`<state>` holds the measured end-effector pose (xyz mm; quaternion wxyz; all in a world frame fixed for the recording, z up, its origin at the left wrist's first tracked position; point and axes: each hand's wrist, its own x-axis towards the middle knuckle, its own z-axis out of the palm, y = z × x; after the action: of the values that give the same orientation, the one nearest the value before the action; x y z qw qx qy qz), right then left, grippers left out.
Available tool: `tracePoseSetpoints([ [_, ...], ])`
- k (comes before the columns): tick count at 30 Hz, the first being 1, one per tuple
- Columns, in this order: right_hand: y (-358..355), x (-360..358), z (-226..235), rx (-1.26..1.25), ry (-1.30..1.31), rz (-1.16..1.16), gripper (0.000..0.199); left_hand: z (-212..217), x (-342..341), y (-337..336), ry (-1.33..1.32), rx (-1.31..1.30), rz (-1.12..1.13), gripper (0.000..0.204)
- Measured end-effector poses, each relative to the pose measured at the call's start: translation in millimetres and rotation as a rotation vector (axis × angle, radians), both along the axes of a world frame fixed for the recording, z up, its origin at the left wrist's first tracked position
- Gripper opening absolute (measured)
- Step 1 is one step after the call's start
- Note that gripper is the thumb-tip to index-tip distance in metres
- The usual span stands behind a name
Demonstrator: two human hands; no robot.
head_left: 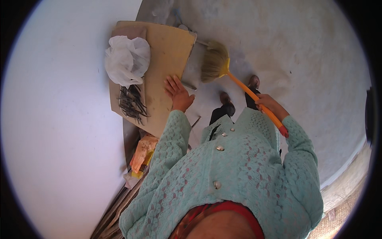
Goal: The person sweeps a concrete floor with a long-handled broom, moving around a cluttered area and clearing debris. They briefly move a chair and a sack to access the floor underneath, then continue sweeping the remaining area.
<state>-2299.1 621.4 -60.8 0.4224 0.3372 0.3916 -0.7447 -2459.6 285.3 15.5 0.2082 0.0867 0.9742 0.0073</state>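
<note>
My right hand (269, 104) is wrapped round the orange handle of a broom (251, 93). The broom's fan of fine, greyish-brown bristles (215, 61) points up and left, beside the table edge, with a yellow collar where it meets the handle. My left hand (178, 94) lies flat with spread fingers on the right edge of a tan board-topped table (169, 46). On that table, left of my hand, sit a crumpled white plastic bag (127, 59) and a bunch of thin dark strips (132, 103) whose kind I cannot make out.
A white wall (59, 119) runs along the left side of the table. Below the table are orange and yellow wrappers (144, 154) and long brown pieces (119, 207). Grey floor (318, 79) stretches to the right; my shoes (225, 98) stand near the bristles. A woven mat (350, 211) is at lower right.
</note>
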Motion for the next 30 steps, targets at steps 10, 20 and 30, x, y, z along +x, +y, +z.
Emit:
tracePoseSetpoints([
  [10, 56, 49, 118, 0.363, -0.101, -0.12, 0.066, 2, -1, -1, -0.039, -0.002, 0.014, 0.113],
  [20, 38, -35, 96, 0.198, 0.129, 0.028, 0.065, 0, -1, -2, -0.007, 0.007, 0.009, 0.115],
  [30, 122, -62, 28, 0.407, 0.07, 0.005, 0.016, 1, 0, 0, -0.044, -0.045, 0.046, 0.109],
])
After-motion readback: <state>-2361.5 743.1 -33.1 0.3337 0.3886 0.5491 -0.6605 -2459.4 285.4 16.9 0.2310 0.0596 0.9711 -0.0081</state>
